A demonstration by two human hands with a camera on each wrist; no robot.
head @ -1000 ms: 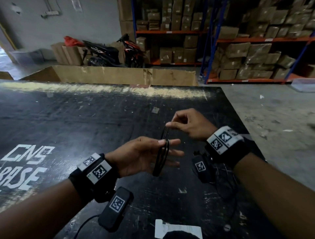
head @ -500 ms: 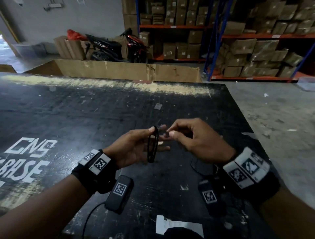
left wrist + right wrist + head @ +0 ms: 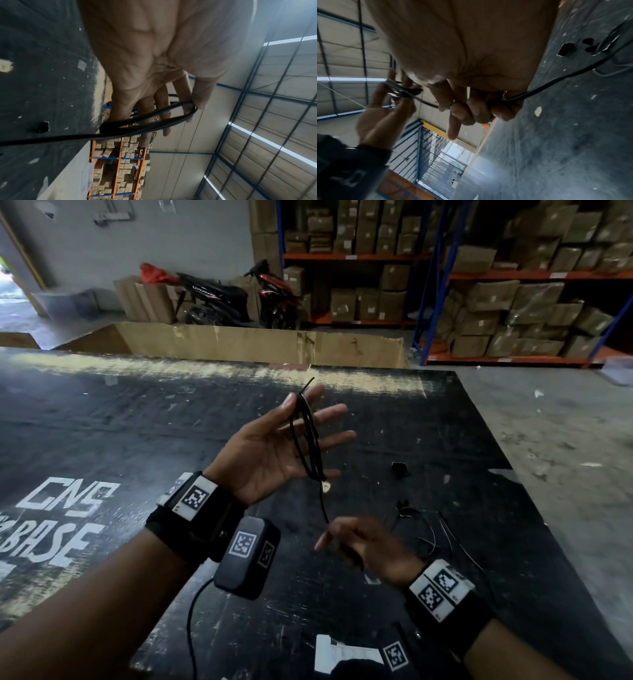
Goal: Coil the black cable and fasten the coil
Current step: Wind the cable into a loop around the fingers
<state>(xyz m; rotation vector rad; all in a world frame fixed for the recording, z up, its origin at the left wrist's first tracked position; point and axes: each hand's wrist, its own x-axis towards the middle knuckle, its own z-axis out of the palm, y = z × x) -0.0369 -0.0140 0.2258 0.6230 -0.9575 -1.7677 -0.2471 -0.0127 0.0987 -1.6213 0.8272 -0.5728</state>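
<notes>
Left hand (image 3: 274,446) higher; black cable (image 3: 306,436) taut

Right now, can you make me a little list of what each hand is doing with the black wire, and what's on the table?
left hand: raised palm up, thumb pinching the black cable loops at the top
right hand: lower, fingers curled round the loose cable tail
coil: a few loops, not yet fastened
table: black, scuffed, white letters
on the table: small black clips, thin wires

left hand (image 3: 274,450) pinching black cable (image 3: 306,436) coil, right hand (image 3: 366,546) gripping tail
</notes>
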